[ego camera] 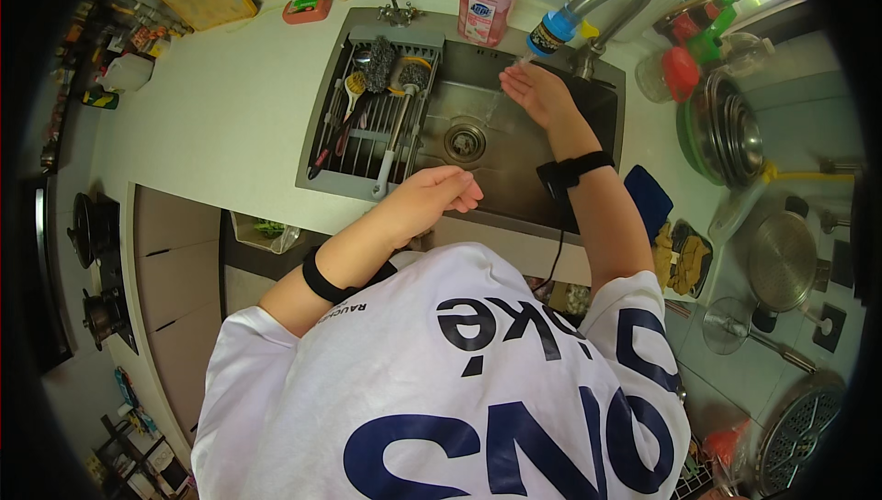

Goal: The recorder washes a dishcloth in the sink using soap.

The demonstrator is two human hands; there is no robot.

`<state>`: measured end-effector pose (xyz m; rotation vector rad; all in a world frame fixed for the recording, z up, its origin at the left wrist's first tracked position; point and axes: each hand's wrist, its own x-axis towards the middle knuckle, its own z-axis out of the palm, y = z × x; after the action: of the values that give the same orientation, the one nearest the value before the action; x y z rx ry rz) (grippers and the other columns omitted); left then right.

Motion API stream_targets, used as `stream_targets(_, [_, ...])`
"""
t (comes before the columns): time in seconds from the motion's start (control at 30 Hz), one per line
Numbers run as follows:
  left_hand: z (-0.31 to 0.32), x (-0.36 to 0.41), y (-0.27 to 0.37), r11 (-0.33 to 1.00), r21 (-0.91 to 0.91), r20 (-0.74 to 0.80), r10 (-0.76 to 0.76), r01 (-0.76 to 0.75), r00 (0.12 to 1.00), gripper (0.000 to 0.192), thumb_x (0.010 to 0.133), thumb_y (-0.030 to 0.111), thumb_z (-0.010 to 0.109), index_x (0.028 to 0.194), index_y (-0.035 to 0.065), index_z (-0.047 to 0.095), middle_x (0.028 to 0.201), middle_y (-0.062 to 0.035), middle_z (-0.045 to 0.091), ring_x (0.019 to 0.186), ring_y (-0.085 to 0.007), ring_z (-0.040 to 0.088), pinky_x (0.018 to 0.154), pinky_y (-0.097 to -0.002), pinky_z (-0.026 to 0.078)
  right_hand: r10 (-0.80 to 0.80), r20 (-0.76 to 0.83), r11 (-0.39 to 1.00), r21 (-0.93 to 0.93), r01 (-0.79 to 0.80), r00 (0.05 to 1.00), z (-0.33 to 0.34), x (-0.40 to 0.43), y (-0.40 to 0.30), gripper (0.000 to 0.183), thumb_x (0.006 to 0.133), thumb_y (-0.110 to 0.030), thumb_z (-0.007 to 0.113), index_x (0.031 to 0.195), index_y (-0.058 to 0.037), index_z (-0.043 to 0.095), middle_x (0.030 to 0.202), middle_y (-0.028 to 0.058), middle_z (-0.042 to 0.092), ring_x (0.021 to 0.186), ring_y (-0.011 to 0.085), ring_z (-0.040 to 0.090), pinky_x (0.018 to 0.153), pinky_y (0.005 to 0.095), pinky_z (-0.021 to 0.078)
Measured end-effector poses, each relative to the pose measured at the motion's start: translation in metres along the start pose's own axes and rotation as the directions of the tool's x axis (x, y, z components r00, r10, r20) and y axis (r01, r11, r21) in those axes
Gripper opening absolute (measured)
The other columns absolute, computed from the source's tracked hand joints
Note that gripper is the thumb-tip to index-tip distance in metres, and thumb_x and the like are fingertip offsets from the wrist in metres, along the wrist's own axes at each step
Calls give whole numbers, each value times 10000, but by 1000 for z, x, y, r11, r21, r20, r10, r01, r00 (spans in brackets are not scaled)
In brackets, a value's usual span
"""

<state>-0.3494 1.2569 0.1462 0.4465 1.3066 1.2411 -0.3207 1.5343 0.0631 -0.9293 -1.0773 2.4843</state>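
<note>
My right hand is under the blue filter nozzle of the curved metal faucet. A thin stream of water meets its fingers, and some drops fall below. It is empty and loosely cupped. Over the front rim of the stainless steel sink hovers my left hand, half curled, with no object visible in it. Beneath both hands lies the drain strainer. A grey drain rack fills the sink's left side, carrying a steel-wool scrubber with a long handle and a yellow-bristled brush.
Behind the sink stand a pink pump bottle and a small second faucet. A red sponge holder sits left of them. Nested metal bowls and a red-lidded jar are at right. Below the counter edge is an open bin.
</note>
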Motion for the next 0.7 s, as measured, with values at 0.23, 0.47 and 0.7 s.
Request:
stream_targets(0.23, [-7, 14, -2, 999, 9, -7, -49, 49, 999, 280, 970, 245, 441, 930, 26, 612, 872, -38, 595, 827, -98, 554, 789, -232, 460, 1, -80, 999, 37, 2, 997, 7, 24, -3, 102, 893, -98, 563, 868, -56, 474, 727, 46, 513, 595, 139, 513, 496, 243, 444])
stream_targets(0.47, [-7, 27, 4, 996, 44, -17, -71, 71, 997, 285, 966, 260, 450, 928, 30, 613, 852, -31, 597, 800, -93, 552, 778, -218, 460, 132, -23, 991, 38, -131, 991, 14, 12, -18, 131, 936, -159, 493, 837, -123, 416, 601, -5, 418, 466, 83, 357, 372, 215, 250])
stream_targets(0.7, [-15, 51, 10, 992, 15, -36, -121, 122, 992, 250, 950, 259, 479, 914, 50, 611, 838, -23, 596, 736, -79, 552, 719, -230, 485, 12, 11, 999, -49, -11, 1000, 22, 14, -20, 164, 938, -157, 467, 798, -78, 436, 601, 19, 434, 425, 105, 350, 367, 242, 270])
